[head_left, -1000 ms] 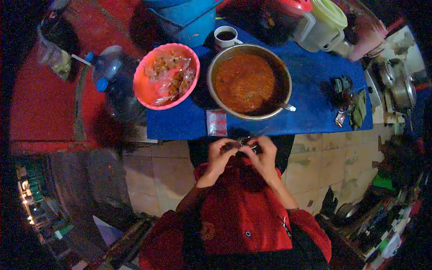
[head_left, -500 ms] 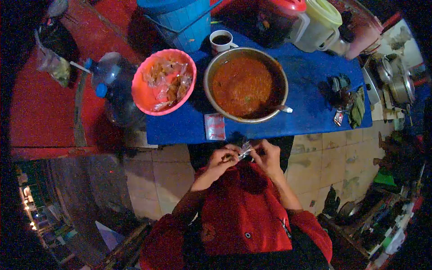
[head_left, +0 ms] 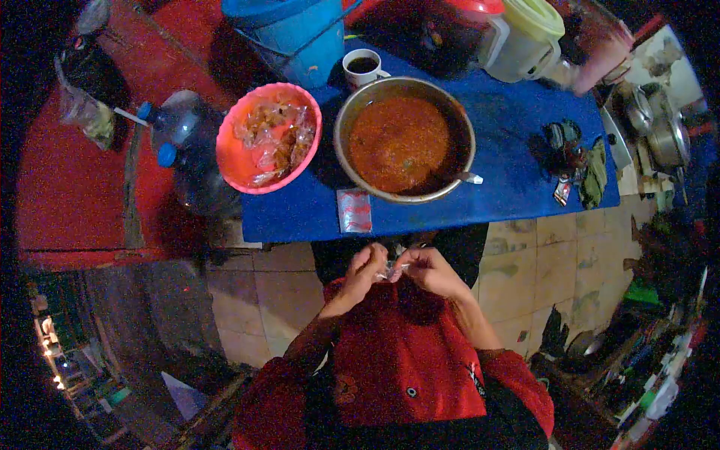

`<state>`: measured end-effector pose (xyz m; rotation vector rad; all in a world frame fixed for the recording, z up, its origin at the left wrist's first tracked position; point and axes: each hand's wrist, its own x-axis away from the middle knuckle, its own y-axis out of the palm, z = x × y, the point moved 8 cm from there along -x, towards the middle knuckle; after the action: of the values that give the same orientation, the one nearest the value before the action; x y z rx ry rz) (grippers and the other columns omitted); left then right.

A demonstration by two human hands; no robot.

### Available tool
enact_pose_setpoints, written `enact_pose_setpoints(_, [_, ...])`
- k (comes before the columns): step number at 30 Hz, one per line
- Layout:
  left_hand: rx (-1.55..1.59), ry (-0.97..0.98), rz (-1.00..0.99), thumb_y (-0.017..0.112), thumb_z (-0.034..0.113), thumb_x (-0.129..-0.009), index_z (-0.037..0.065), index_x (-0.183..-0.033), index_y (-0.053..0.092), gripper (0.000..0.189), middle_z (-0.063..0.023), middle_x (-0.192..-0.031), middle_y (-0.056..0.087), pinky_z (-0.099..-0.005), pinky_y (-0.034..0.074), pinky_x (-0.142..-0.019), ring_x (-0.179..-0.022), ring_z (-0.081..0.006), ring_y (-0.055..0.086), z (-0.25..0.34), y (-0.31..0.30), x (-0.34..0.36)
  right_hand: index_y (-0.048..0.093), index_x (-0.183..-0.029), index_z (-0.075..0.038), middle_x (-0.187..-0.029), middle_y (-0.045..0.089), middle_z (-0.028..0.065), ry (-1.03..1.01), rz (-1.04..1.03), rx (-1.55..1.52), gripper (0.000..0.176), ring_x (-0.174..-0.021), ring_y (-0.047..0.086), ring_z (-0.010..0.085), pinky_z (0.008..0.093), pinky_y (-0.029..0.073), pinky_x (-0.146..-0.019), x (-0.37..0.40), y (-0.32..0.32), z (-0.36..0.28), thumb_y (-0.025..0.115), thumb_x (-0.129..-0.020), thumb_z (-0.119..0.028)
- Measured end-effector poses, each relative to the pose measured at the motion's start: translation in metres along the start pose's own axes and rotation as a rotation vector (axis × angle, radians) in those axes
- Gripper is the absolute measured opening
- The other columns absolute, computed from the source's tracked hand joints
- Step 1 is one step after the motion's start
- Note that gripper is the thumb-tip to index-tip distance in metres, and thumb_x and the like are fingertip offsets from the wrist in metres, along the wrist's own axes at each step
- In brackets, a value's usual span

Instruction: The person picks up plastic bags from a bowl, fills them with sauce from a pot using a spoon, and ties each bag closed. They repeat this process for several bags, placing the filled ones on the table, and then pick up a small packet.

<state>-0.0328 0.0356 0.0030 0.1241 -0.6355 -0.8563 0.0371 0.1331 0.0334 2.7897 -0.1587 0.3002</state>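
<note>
In front of my lap, my left hand (head_left: 364, 270) and my right hand (head_left: 433, 273) are close together, fingers pinched on a small clear plastic bag (head_left: 392, 271). The bag is crumpled, and I cannot make out whether it holds anything. Just beyond, at the table's front edge, lies a flat packet with red print (head_left: 354, 211). A large metal bowl (head_left: 469, 150) of red-brown sauce (head_left: 401, 135) stands behind it, with a spoon handle (head_left: 470, 178) over its right rim. To its left is a pink basin (head_left: 227, 169) holding small clear bags with brownish contents.
On the blue table (head_left: 517, 180) are a cup of dark drink (head_left: 362, 69), a blue bucket (head_left: 296, 49), a pale-lidded jug (head_left: 525, 45) and dark cloth-like items (head_left: 566, 146). Water bottles (head_left: 176, 124) stand left. Metal pots (head_left: 660, 135) are at far right.
Both hands have drawn slightly lower and closer to my body with the plastic bag. My left hand has turned more upright. The view has shifted slightly; the table items stay put.
</note>
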Motion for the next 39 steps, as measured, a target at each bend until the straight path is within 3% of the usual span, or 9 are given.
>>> enact_pose_setpoints(2, [-0.062,0.028,-0.055,0.045,0.031,-0.1,0.01,-0.086,0.049,0.025,0.0058,-0.072,0.042,-0.0202,0.037,-0.058,-0.064,-0.0038,0.04,0.0,0.001,-0.002,0.063,-0.093,0.002,-0.08,0.065,0.008,-0.212,-0.055,0.194,0.016,-0.048,0.042,0.0047,0.0192,0.028,-0.042,0.001,0.006,-0.015,0.048,-0.088,-0.001])
enact_pose_setpoints(6, [-0.471,0.038,-0.095,0.041,0.038,-0.1,0.008,-0.084,0.052,0.036,0.0018,-0.071,0.051,-0.0262,0.041,-0.061,-0.068,-0.0069,0.049,0.0,0.011,0.013,0.065,-0.091,0.002,-0.073,0.064,0.0052,0.416,-0.289,-0.201,0.014,-0.073,0.06,0.0149,0.0294,0.047,-0.069,0.018,0.017,0.011,0.053,-0.088,-0.004])
enact_pose_setpoints(10, [-0.201,0.162,-0.337,0.047,0.041,-0.094,0.008,-0.069,0.052,0.042,-0.0012,-0.072,0.056,-0.0327,0.042,-0.07,-0.077,-0.0144,0.051,-0.004,0.001,0.004,0.07,-0.08,-0.003,-0.08,0.069,0.0036,-0.006,0.289,0.125,0.009,-0.075,0.058,0.0072,0.0239,0.046,-0.071,0.005,-0.025,-0.023,0.067,-0.084,-0.01])
enact_pose_setpoints(15, [0.147,0.612,-0.432,0.061,0.033,-0.085,0.008,-0.056,0.048,0.041,-0.0037,-0.071,0.058,-0.037,0.04,-0.078,-0.084,-0.0231,0.049,0.044,0.012,0.023,0.069,-0.098,-0.003,-0.081,0.066,0.0016,0.08,0.337,-0.134,0.02,-0.068,0.054,0.0078,0.025,0.046,-0.071,0.011,-0.051,-0.003,0.071,-0.08,-0.009])
enact_pose_setpoints(20, [-0.116,0.312,-0.107,0.061,0.018,-0.086,0.004,-0.064,0.048,0.028,-0.0059,-0.092,0.049,-0.0281,0.038,-0.067,-0.077,-0.0143,0.046,0.035,0.0,0.011,0.066,-0.102,-0.003,-0.09,0.058,0.0018,-0.27,0.147,0.409,0.027,-0.076,0.051,0.0103,0.0259,0.042,-0.07,0.009,0.005,-0.051,0.07,-0.076,-0.004])
enact_pose_setpoints(23, [-0.49,0.422,-0.04,0.046,0.057,-0.092,0.006,-0.093,0.051,0.051,0.0006,-0.084,0.046,-0.0222,0.036,-0.06,-0.073,-0.0055,0.043,0.039,0.004,0.009,0.068,-0.083,-0.003,-0.078,0.064,0.003,-0.183,0.258,0.352,0.01,-0.072,0.057,0.0116,0.0274,0.046,-0.071,0.008,-0.006,-0.04,0.071,-0.074,-0.002])
enact_pose_setpoints(33, [0.553,0.222,-0.35,0.049,0.055,-0.091,0.01,-0.068,0.044,0.05,-0.0023,-0.056,0.045,-0.0328,0.042,-0.056,-0.058,-0.016,0.048,0.028,-0.002,0.02,0.064,-0.087,-0.002,-0.07,0.056,0.0002,-0.088,0.425,0.008,0.008,-0.062,0.05,0.0083,0.0223,0.04,-0.059,0.007,-0.024,-0.028,0.058,-0.082,0.0])
enact_pose_setpoints(36, [0.157,0.11,-0.034,0.054,0.053,-0.089,0.009,-0.068,0.046,0.049,0.0008,-0.059,0.042,-0.0314,0.037,-0.051,-0.054,-0.0146,0.043,0.013,-0.013,0.008,0.064,-0.084,-0.002,-0.078,0.063,0.0026,-0.254,0.096,0.406,0.011,-0.077,0.057,0.0129,0.0272,0.045,-0.075,0.001,0.013,-0.047,0.069,-0.078,-0.009])
enact_pose_setpoints(39, [0.57,0.13,-0.304,0.053,0.041,-0.093,0.005,-0.101,0.055,0.037,-0.0109,-0.097,0.058,-0.0324,0.047,-0.068,-0.084,-0.0221,0.057,0.01,0.002,0.015,0.064,-0.079,-0.002,-0.077,0.064,0.0027,-0.16,0.24,0.31,0.008,-0.074,0.056,0.0104,0.0269,0.045,-0.069,-0.001,-0.003,-0.037,0.066,-0.082,-0.009])
